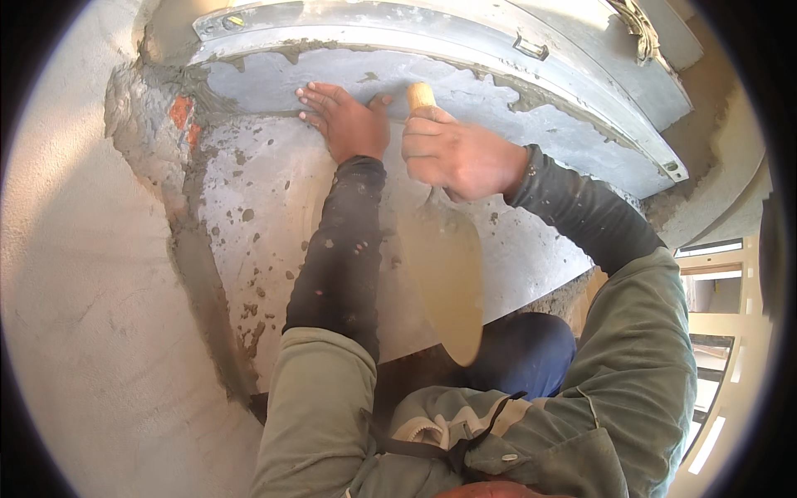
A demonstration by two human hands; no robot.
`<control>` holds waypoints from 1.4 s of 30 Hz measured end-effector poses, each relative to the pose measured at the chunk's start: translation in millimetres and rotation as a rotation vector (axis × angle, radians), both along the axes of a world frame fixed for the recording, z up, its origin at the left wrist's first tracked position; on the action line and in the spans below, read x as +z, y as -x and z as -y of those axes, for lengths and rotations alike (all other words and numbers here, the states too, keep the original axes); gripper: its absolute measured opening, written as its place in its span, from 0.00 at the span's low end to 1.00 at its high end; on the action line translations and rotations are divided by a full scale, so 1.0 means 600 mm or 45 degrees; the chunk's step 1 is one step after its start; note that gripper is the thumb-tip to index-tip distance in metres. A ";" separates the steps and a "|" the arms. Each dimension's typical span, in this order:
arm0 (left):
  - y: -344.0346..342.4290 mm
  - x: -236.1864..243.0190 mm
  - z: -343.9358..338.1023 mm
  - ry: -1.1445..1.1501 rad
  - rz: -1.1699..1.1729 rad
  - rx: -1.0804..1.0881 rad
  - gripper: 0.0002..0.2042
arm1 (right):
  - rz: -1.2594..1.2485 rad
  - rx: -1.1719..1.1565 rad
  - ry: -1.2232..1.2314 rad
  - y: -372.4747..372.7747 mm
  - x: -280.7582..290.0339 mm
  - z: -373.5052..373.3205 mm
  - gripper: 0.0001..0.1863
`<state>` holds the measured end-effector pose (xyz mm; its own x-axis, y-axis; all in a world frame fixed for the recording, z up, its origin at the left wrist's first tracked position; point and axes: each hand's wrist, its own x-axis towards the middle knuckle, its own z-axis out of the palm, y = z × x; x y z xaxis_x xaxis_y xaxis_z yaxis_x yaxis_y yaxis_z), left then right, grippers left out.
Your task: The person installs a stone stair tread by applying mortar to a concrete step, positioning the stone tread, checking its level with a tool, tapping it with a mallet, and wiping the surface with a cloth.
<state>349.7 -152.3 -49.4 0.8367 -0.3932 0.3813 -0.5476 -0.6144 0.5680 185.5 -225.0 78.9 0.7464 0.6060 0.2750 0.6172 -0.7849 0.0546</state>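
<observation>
My right hand [465,158] is closed round the grip of a trowel, whose pale wooden handle end [421,95] sticks out above the fist. The trowel's long rounded blade [448,278] points back toward my body, over a grey tile slab [266,216] spotted with wet mortar. My left hand [353,124] rests flat with fingers apart on a grey upright tile [266,79] behind the slab, close to the joint between them. Along the top of that tile lies a spirit level [490,70], with ragged mortar under its edge.
A rough plastered wall [91,274] rises at the left, with a broken patch showing red brick [180,112]. A mortar-filled joint [203,274] runs down beside the slab. At the far right top, a bundle of cord [638,29] lies on another slab [639,91]. My knee [531,353] is at the slab's near edge.
</observation>
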 end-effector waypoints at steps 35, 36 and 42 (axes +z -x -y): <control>-0.073 -0.024 -0.001 0.215 0.234 0.056 0.52 | 0.101 0.165 0.004 -0.054 0.011 -0.029 0.11; -0.071 -0.023 -0.002 0.196 0.241 0.058 0.52 | 0.085 0.173 -0.012 -0.057 0.014 -0.021 0.12; -0.068 -0.008 0.001 0.289 0.230 0.006 0.52 | 0.153 0.069 0.061 -0.064 0.017 -0.004 0.13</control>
